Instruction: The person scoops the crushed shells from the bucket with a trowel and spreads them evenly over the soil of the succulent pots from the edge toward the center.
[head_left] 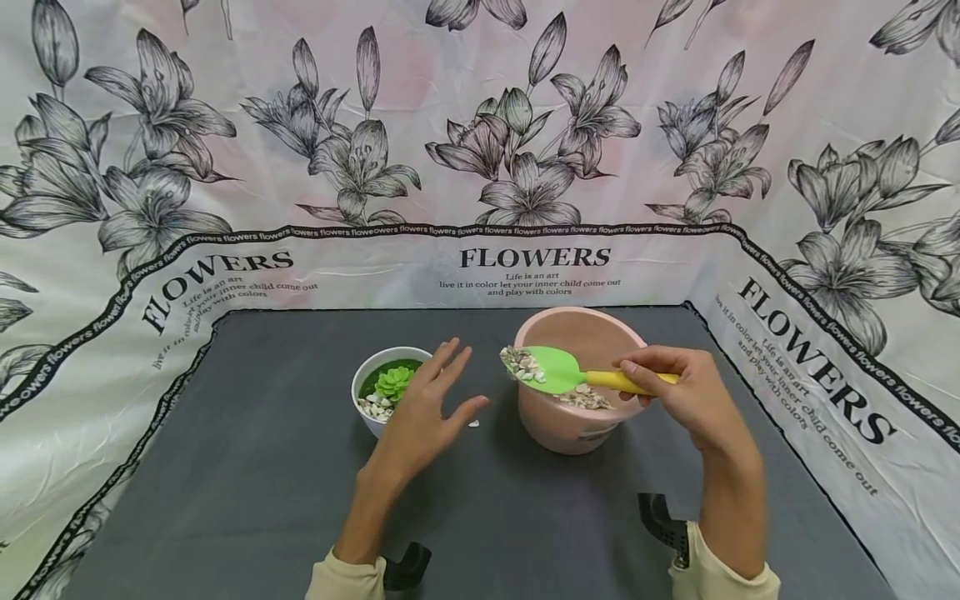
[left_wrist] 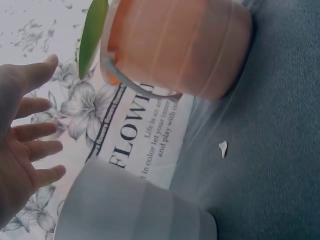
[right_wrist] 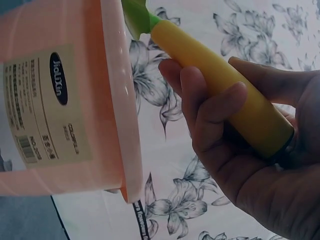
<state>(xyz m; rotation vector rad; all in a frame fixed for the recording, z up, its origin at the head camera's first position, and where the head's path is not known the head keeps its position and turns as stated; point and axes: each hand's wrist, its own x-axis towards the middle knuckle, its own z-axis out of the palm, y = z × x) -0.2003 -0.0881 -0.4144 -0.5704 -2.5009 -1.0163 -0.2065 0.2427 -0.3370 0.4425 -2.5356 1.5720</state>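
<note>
My right hand [head_left: 678, 387] grips the yellow handle of a small garden trowel [head_left: 555, 369] with a green blade. A heap of small pale stones [head_left: 522, 364] lies on the blade, which is over the left rim of a pink bucket [head_left: 562, 425]. More stones [head_left: 583, 397] show inside the bucket. To the left stands a white pot [head_left: 367, 367] with a green succulent [head_left: 395, 382] and white pebbles in it. My left hand [head_left: 423, 417] hovers in front of the pot's right side, fingers spread and holding nothing; it hides part of the pot.
A single white stone chip [left_wrist: 223, 149] lies on the dark grey tabletop [head_left: 247, 467] between pot and bucket. Behind and at both sides hangs a flower-printed cloth [head_left: 525, 292]. The bucket has a grey handle [left_wrist: 135, 86] and a label [right_wrist: 47, 105].
</note>
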